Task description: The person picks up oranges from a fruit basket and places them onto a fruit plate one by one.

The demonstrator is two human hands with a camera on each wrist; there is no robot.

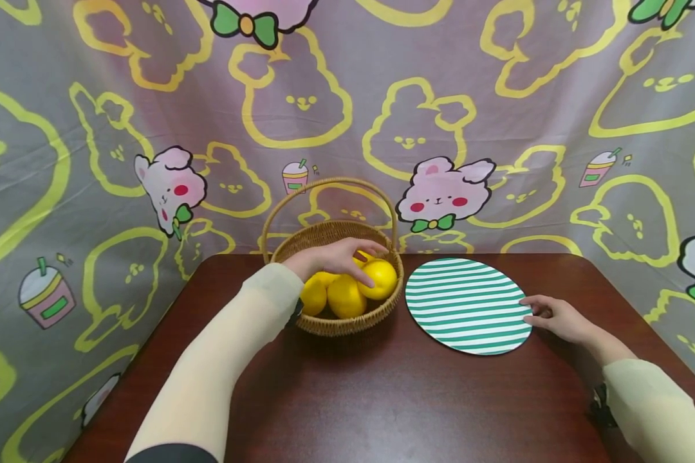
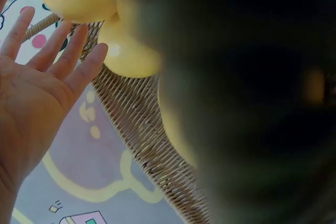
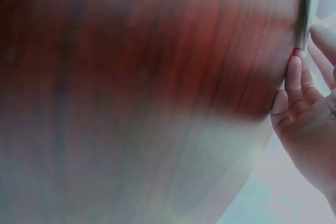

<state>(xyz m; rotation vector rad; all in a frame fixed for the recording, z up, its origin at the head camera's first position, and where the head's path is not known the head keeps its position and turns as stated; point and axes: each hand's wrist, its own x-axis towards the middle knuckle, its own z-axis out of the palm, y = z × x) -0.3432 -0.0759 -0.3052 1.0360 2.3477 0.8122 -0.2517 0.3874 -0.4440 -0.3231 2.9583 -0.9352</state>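
In the head view, a wicker basket [image 1: 347, 325] with a tall handle holds several round, shiny yellow fruits [image 1: 347, 297]. My left hand [image 1: 338, 257] reaches over its rim, thumb and fingers spread about the uppermost yellow fruit [image 1: 384, 278]. The left wrist view has this hand [image 2: 39, 90] with its fingers extended beside the fruits [image 2: 128, 59]. To the basket's right, a round green-and-white striped placemat [image 1: 469, 308] lies flat on the table. My right hand [image 1: 562, 319] rests its fingertips at the placemat's right edge; the right wrist view shows the hand [image 3: 310, 114] at that thin edge.
Under everything is a dark reddish-brown wooden table [image 1: 382, 399]. A grey cloth [image 1: 347, 109] with yellow outlines and cartoon animals hangs behind it and along both sides. The basket's handle [image 1: 330, 181] arches above the left hand.
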